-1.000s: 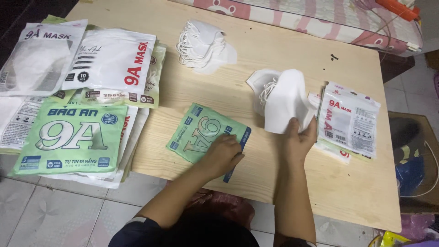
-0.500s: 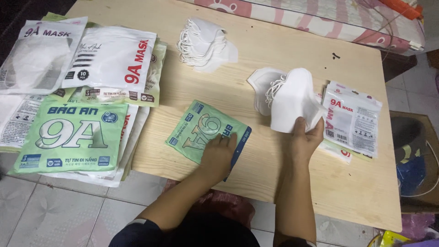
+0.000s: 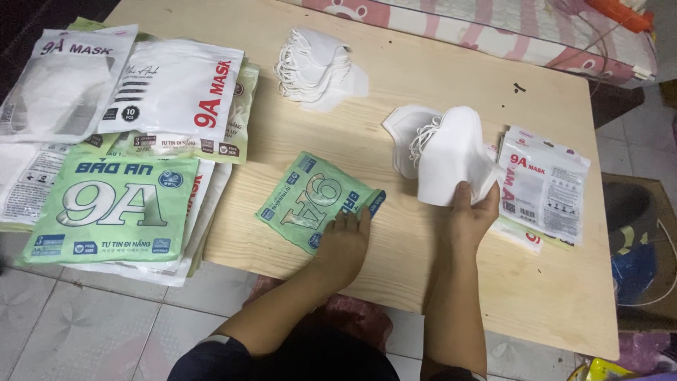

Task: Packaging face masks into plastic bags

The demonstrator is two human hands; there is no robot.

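We've got one view only, head cam, so no overlap w/ any other. It looks steeply down and fwd from above our own forearms onto the wooden bench (image 3: pixel 437 70), near enough that both hands sit mid-frame. Bench runs slightly askew; tiled floor (image 3: pixel 77 324) shows at the near edge, a bed (image 3: pixel 522 28) along the far edge.

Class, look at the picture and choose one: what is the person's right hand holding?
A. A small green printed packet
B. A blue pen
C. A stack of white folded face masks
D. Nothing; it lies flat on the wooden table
C: the right hand grips a stack of white folded face masks from below, while the left hand presses on the small green printed packet lying on the wooden table.
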